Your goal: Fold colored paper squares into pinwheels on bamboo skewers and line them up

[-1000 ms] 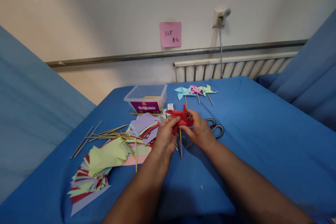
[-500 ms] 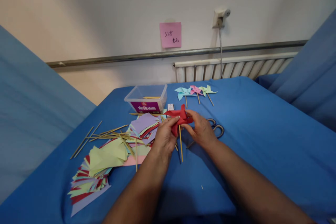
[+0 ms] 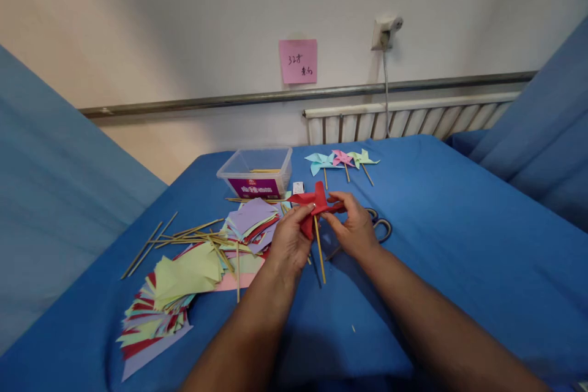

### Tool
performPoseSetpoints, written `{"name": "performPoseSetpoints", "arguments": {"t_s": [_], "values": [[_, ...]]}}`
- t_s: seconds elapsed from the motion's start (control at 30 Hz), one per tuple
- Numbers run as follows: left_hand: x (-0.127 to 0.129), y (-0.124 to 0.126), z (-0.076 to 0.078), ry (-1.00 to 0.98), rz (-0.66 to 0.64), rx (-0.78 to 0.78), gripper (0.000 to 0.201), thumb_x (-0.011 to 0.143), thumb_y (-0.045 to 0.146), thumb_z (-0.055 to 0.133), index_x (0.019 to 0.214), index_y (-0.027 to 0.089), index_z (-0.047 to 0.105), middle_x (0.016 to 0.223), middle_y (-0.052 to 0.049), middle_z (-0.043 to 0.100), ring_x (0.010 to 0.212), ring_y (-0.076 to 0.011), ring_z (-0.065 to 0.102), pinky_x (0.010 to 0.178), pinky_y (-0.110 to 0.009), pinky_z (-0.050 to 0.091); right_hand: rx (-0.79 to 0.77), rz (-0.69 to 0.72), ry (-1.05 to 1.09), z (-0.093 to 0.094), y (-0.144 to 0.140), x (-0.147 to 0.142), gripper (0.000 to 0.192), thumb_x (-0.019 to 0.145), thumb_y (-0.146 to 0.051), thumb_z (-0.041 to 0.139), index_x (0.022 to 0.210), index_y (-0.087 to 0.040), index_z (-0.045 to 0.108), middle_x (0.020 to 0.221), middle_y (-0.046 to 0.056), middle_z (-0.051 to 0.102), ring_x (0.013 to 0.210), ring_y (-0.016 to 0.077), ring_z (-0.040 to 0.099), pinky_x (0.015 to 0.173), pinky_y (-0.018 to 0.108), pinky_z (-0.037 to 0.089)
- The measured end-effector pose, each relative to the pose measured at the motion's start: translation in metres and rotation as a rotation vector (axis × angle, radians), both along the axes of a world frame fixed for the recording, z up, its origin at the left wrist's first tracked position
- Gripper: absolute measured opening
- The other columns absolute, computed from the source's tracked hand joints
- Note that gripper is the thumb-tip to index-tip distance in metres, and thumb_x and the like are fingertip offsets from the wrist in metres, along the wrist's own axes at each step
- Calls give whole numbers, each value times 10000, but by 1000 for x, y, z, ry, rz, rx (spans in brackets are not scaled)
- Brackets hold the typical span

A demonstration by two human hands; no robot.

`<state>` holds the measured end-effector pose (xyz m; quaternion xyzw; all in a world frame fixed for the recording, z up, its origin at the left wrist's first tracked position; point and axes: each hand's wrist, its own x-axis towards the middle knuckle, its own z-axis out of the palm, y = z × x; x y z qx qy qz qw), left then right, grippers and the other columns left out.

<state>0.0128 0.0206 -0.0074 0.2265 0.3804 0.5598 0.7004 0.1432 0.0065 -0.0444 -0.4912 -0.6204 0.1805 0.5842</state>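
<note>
A red paper pinwheel (image 3: 320, 195) is held above the table between both hands, its thin wooden stick (image 3: 320, 251) slanting down toward me. My left hand (image 3: 291, 236) grips the pinwheel from the left, thumb by the pale pin at its centre. On the other side, my right hand (image 3: 353, 225) pinches the right-hand blade between thumb and fingers. Partly behind my right hand lie scissors (image 3: 382, 229) with dark handles. Left of my left hand is a pile of coloured paper squares (image 3: 252, 218), purple ones on top.
Three finished pinwheels, blue (image 3: 321, 162), pink (image 3: 342, 158) and green (image 3: 364, 159), lie at the back. A clear plastic box (image 3: 256, 165) holds sticks. Loose sticks (image 3: 188, 237) and fanned paper (image 3: 156, 318) cover the left. A small white box (image 3: 298, 187) stands behind the pinwheel.
The right hand's fingers have shifted slightly along the right blade. The stick's lower end has swung a little to the right. The left hand has kept its hold.
</note>
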Motion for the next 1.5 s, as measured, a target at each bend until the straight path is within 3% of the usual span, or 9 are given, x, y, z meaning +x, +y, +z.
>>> {"name": "performPoseSetpoints", "arguments": {"t_s": [0.17, 0.27, 0.57, 0.83, 1.0, 1.5], "values": [[-1, 0, 4, -32, 65, 24, 123, 662, 65, 735, 756, 115, 675, 737, -40, 709, 647, -126, 654, 628, -209, 526, -237, 169, 529, -3, 3, -12, 433, 675, -350, 762, 1036, -218, 562, 891, 29, 683, 768, 188, 654, 740, 354, 529], [1, -1, 3, -64, 63, 39, 112, 669, 62, 737, 746, 117, 677, 713, -23, 698, 637, -109, 646, 630, -196, 524, -250, 289, 668, -4, 3, -19, 392, 627, -348, 803, 921, -219, 577, 848, 9, 684, 795, 182, 651, 764, 332, 521], [9, -6, -1, -120, -44, -19, 120, 666, 59, 740, 756, 111, 678, 729, -34, 706, 651, -115, 655, 644, -196, 525, -210, 204, 582, -8, 2, -15, 361, 647, -374, 808, 893, -208, 602, 795, -3, 686, 714, 160, 629, 726, 311, 512], [10, -8, -5, -151, -44, 16, 112, 663, 64, 750, 737, 111, 679, 727, -31, 701, 659, -107, 652, 656, -195, 525, -253, 176, 713, 4, -1, -18, 333, 619, -363, 820, 799, -202, 589, 649, -47, 652, 555, 114, 577, 567, 250, 479], [10, -8, -1, -147, -37, 14, 101, 683, 58, 733, 759, 106, 688, 732, -31, 704, 649, -114, 653, 645, -216, 543, -257, 211, 813, 8, -2, -18, 343, 599, -358, 830, 802, -206, 600, 662, -44, 659, 527, 105, 566, 529, 247, 489], [5, -7, 6, -112, -57, -21, 95, 707, 89, 723, 790, 112, 685, 746, -43, 722, 625, -123, 659, 619, -213, 528, -151, 169, 650, 15, -2, -5, 287, 688, -410, 771, 751, -215, 570, 626, -49, 614, 534, 115, 596, 543, 251, 491]]}}
